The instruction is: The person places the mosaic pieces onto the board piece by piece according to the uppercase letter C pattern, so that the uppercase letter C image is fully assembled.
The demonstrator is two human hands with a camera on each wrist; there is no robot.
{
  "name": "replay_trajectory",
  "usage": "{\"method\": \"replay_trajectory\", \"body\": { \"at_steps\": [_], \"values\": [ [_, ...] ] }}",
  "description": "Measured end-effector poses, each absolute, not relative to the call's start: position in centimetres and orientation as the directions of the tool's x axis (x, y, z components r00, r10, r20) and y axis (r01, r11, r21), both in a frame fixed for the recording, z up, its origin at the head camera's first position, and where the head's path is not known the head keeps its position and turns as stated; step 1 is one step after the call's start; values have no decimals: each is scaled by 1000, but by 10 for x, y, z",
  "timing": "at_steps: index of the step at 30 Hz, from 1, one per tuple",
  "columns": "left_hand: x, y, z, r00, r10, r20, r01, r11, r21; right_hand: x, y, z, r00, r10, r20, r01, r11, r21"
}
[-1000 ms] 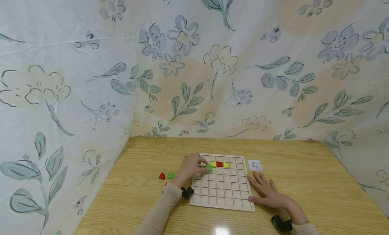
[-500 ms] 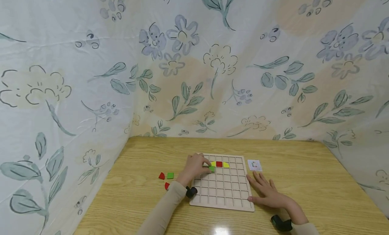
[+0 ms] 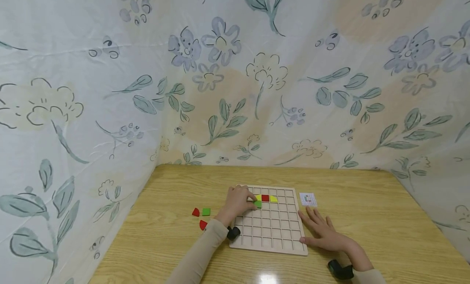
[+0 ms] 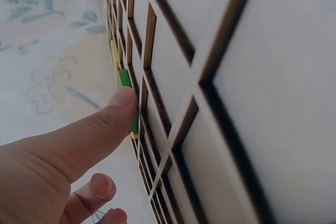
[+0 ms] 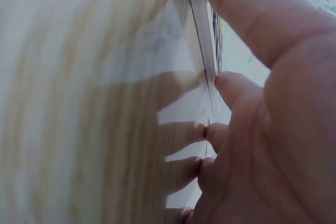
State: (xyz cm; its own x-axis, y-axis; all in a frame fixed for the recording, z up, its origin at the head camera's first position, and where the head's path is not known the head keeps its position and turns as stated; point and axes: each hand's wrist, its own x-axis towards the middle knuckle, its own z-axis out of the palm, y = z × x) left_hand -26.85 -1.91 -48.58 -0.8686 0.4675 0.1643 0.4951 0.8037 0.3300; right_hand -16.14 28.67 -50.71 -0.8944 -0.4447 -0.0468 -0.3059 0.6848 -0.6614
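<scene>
A pale wooden board (image 3: 267,231) with a grid of square recesses lies on the table. My left hand (image 3: 238,202) reaches over its upper left part and pinches a green square tile (image 3: 258,204) between thumb and a finger. In the left wrist view, the thumb presses the edge of the green tile at the board's surface. Just above that tile, a red square tile (image 3: 265,198) sits between two yellow curved tiles (image 3: 273,199), the left one partly hidden by my fingers. My right hand (image 3: 324,233) rests with spread fingers at the board's right edge, its thumb touching the rim.
Left of the board lie a green square tile (image 3: 206,211) and two red quarter-round tiles (image 3: 196,212), one near my left sleeve. A small printed grid card (image 3: 307,199) lies right of the board. Floral cloth (image 3: 235,112) hangs behind the table and at both sides.
My left hand has moved slightly right with the green tile, bringing it below the left yellow tile. The lower red tile has come into view beside the sleeve. My right hand has stayed put.
</scene>
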Motion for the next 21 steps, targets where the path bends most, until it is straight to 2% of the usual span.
{"method": "replay_trajectory", "body": {
  "at_steps": [16,21],
  "values": [
    [-264,-20,-482,-867,471,162,498,816,295,-160,287,-507,-889,-456,-32,-320,670,-669],
    [-263,-22,-484,-864,480,152,502,802,322,-159,286,-506,-889,-456,-34,-319,672,-669]
  ]
}}
